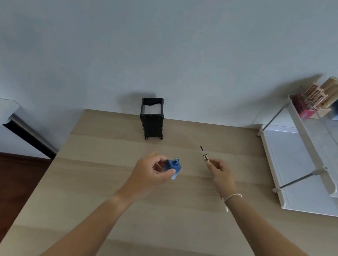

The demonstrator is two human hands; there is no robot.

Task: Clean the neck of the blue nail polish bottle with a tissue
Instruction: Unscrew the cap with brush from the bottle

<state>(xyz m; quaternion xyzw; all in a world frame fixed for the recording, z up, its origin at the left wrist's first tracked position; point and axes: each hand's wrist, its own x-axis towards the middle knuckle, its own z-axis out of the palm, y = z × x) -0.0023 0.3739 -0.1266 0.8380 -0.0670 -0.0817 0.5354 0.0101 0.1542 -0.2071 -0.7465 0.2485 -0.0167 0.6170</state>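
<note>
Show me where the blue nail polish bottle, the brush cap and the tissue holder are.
blue nail polish bottle (176,168): head view, on its blue body below the open neck.
brush cap (206,157): head view, on the gold cap above the right hand's fingers.
black tissue holder (152,124): head view, on its front wall.

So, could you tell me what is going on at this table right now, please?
A person has opened the blue nail polish bottle. The left hand holds it on the wooden table, neck exposed. The right hand holds the brush cap off to the side. The black tissue holder stands untouched by the wall.
</note>
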